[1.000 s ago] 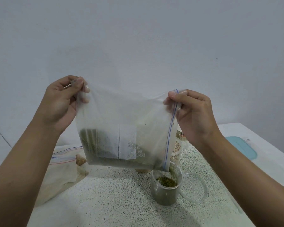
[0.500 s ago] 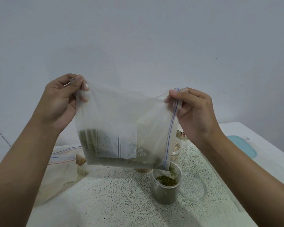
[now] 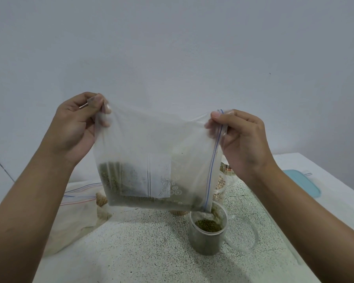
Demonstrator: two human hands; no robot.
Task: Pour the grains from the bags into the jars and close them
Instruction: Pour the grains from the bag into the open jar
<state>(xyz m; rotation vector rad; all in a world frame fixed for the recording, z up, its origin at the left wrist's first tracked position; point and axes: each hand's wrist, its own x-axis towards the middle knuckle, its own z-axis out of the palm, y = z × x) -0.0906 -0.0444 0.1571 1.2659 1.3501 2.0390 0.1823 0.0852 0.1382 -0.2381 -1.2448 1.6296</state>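
Grains (image 3: 114, 180), green ones, sit heaped along the low edge of a clear zip bag (image 3: 151, 139), and both hands have it up in the air over the desk (image 3: 141, 258). The left hand (image 3: 74, 127) has a tight pinch grip on the bag's closed corner. The right hand (image 3: 243, 144) pinches the corner by the zip strip the same way, thumb on the near side.

The bag hangs turned sideways, its blue zip line running down to the lowest corner. That corner dips right into the mouth of the small clear jar (image 3: 207, 231). Green grains already show inside, some way below the rim, though most of the load looks to be in the bag.

So the pour is on, and the trick now is the left hand. Lift it gently so the heap slides towards the open corner rather than dumping all at once. The right hand's job is to hold that corner inside the rim and the opening narrow.

Nobody is steadying the jar, so dragging plastic across its rim could tip it. Watch the level too, as there is limited room left.

The clear lid (image 3: 241, 233) lies just beside the jar, ready for closing. Another bag (image 3: 78, 203) waits at the left, and a jar of pale beans (image 3: 220, 184) stands behind.
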